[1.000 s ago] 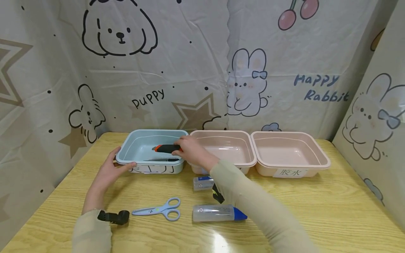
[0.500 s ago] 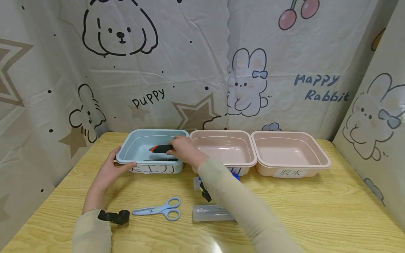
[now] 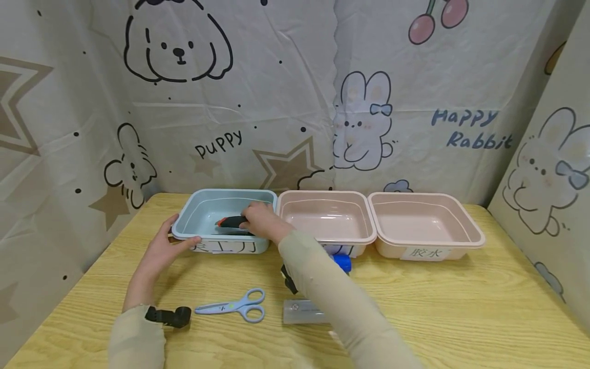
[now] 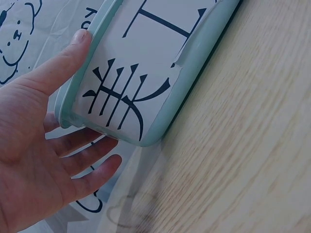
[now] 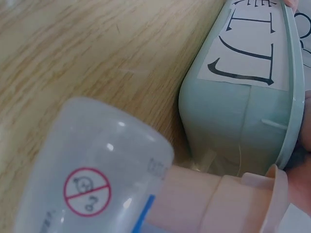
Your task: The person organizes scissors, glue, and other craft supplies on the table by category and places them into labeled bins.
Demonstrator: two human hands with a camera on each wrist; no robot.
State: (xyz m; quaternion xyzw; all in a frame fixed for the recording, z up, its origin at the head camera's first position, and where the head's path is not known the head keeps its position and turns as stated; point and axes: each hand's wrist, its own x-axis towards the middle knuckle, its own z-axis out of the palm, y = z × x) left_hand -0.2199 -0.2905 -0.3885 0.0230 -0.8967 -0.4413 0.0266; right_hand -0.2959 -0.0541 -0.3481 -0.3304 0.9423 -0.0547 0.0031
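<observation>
right hand (image 3: 259, 221): grips black-and-orange utility knife (image 3: 229, 222) inside light blue plastic bin (image 3: 198, 202) | left hand (image 3: 161, 249): open, fingers steady bin's front-left corner | bin on wooden counter (image 3: 461, 307)

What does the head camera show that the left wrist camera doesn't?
Only the head view shows the right hand holding an orange-and-black utility knife inside the blue bin, two pink bins, the scissors and a glue bottle. Only the left wrist view shows the bin's paper label close up, with its handwritten characters. Both show the left hand touching the blue bin's corner on the wooden table.
</observation>
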